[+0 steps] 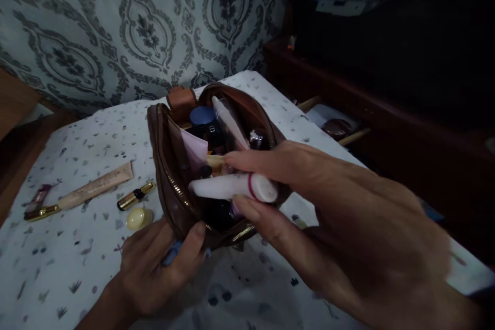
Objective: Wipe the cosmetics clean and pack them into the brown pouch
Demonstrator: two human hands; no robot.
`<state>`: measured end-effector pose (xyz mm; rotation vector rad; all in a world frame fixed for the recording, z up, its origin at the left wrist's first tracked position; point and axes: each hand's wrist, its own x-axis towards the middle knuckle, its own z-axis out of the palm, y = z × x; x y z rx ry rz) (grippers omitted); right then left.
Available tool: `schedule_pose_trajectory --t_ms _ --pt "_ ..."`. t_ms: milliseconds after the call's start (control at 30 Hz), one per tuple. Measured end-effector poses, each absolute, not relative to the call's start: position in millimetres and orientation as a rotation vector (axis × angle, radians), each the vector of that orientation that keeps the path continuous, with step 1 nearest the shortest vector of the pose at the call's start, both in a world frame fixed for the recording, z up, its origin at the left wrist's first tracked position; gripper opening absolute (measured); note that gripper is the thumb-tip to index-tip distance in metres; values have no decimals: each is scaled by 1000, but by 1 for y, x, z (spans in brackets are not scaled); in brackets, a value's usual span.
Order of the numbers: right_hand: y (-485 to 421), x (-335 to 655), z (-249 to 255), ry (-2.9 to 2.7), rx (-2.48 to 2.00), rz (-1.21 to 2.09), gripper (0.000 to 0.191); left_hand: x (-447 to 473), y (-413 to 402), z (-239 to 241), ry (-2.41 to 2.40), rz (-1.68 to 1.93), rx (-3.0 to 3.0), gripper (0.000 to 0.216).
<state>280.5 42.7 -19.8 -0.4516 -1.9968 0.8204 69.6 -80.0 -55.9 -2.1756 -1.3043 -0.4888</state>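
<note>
While left fingers grip the brown bag, right fingers pinch a white tube.

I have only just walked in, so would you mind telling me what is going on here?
A person's right hand pinches a white tube over an open brown bag with several items inside. The left hand holds the bag's near rim. Left of the bag, a beige tube, a small gold tube and a yellow pot sit on the patterned cloth.
</note>
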Motion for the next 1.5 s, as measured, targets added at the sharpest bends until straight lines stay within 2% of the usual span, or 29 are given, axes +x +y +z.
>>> schedule_pose_trajectory --t_ms 133,300,633,833,1067,1500 --pt "50 269 -2 -2090 -490 527 12 70 -79 -57 -1316 -521 -2175 26" --pt "61 256 10 -2106 -535 583 12 74 -77 -59 -1280 -610 -2138 12" --pt "63 240 0 -2292 -386 466 4 69 -84 -65 -1306 -594 -2186 18" --pt "65 230 -13 -2511 -264 437 14 70 -83 -65 -1323 -582 -2182 21" --pt "64 223 -9 -2666 -235 216 17 69 -85 -68 -1333 -602 -2180 24" --pt "61 220 -1 -2746 -261 72 11 72 -83 -66 -1337 -610 -2172 15"
